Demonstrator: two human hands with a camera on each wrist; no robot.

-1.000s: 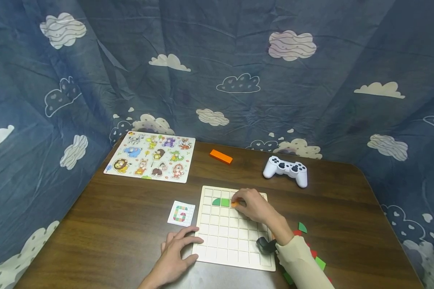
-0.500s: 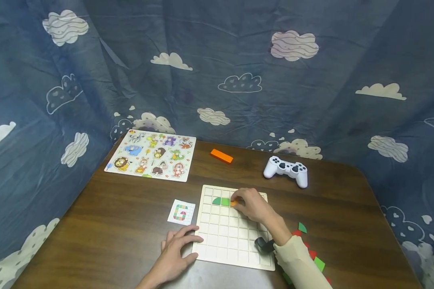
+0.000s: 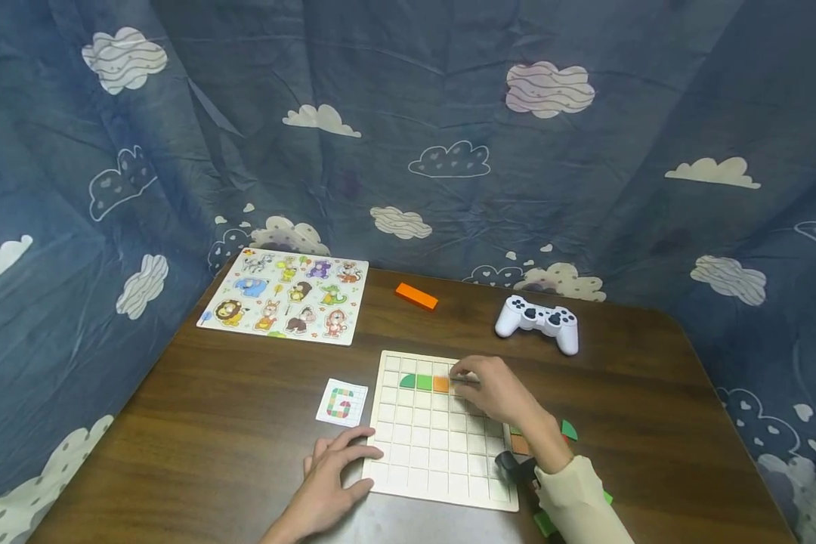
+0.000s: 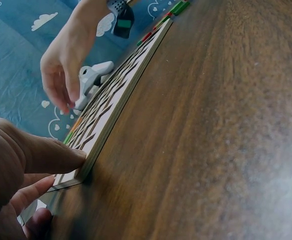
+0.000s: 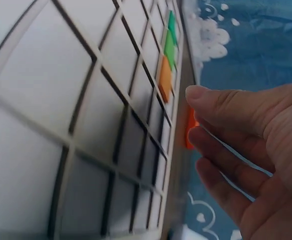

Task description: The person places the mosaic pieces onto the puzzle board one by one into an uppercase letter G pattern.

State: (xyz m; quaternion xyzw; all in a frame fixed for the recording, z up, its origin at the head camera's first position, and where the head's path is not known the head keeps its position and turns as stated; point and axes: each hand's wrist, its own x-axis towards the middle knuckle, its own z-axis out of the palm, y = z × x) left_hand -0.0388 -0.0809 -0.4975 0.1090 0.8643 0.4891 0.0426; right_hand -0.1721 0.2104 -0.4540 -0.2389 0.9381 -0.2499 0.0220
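Orange square (image 3: pixel 441 384) lies flat in a little box of the grid board (image 3: pixel 438 459), in the second row from the far edge. Next to it on its left is a green square (image 3: pixel 425 382), and then a dark green rounded piece (image 3: pixel 408 381), all in one row on the grid board. The right hand (image 3: pixel 493 385) is over the far right part of the grid board, near the orange square; its thumb and fingers are apart and grasp nothing. The left hand (image 3: pixel 333 476) rests at the left edge of the grid board, with loose, spread fingers touching it and not clenched. Just left of the grid board is a small white card (image 3: pixel 342 402) with a colored G on it. Past the far edge of the grid board are a picture board (image 3: pixel 315 298) with animals, off to the left, an orange block (image 3: pixel 416 296), and a white game controller (image 3: pixel 539 323), off to the right. Right of the grid board lie loose pieces, such as a brown-orange piece (image 3: pixel 520 444) and a green quarter-round (image 3: pixel 569 430), some partly hidden by the right arm.
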